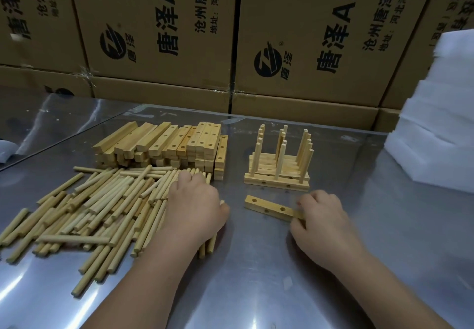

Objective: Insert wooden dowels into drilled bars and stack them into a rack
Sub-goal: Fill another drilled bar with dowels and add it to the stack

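Observation:
A loose heap of wooden dowels [97, 200] covers the left of the metal table [256, 264]. My left hand [197, 208] lies on the heap's right edge, fingers curled round several dowels. Behind the heap stands a stack of drilled bars [164, 144]. A single drilled bar [269, 207] lies flat at centre right, and my right hand [320, 218] pinches its right end. Beyond it stands the rack [278, 164]: stacked bars with upright dowels in them.
Printed cardboard boxes [230, 46] form a wall along the table's far edge. A pile of white foam sheets [436, 123] stands at the right. A strip of bare metal lies between the dowel heap and the single bar.

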